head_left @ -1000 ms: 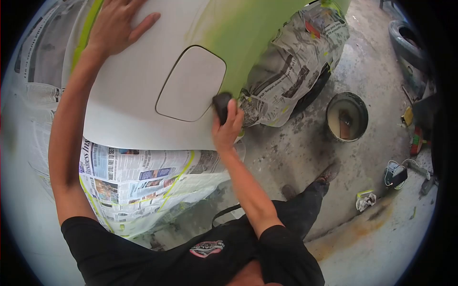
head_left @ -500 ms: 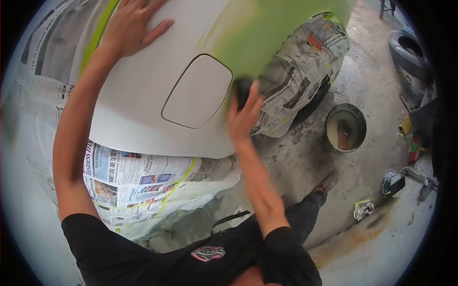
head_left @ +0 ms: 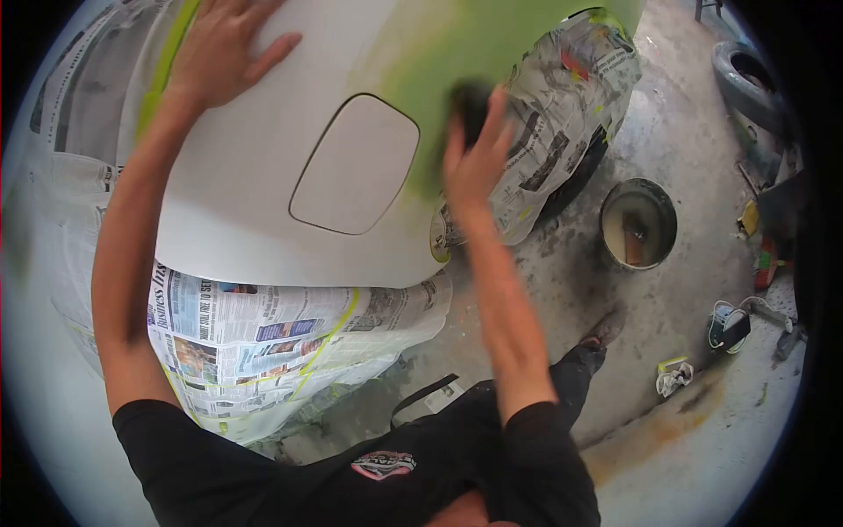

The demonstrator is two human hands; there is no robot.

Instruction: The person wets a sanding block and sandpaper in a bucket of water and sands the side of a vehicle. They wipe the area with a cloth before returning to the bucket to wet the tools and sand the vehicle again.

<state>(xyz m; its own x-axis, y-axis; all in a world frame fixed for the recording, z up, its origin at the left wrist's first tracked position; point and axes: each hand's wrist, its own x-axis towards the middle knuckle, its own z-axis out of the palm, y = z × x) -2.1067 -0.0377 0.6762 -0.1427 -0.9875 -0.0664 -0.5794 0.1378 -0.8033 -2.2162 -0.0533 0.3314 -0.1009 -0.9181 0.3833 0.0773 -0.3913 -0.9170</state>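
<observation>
My left hand [head_left: 226,54] lies on the white car panel [head_left: 237,184] at the upper left, its fingers spread, near a green tape strip. In my right hand [head_left: 479,158] is a black block [head_left: 471,110], blurred by motion, against the green-tinted part of the panel [head_left: 426,75]. The closed fuel flap [head_left: 356,165] is to the left of that hand. Newspaper [head_left: 571,114] covers the wheel just to its right.
Taped newspaper [head_left: 263,338] covers the area under the panel. A bucket of cloudy liquid [head_left: 672,224] stands on the floor to the right. Beyond it are a tyre [head_left: 746,81], a crumpled item [head_left: 674,378] and a shoe-like item [head_left: 729,327].
My right hand has moved up and to the right with the black block, away from the fuel flap. My left hand stays spread on the panel, as the whole view shifts slightly.
</observation>
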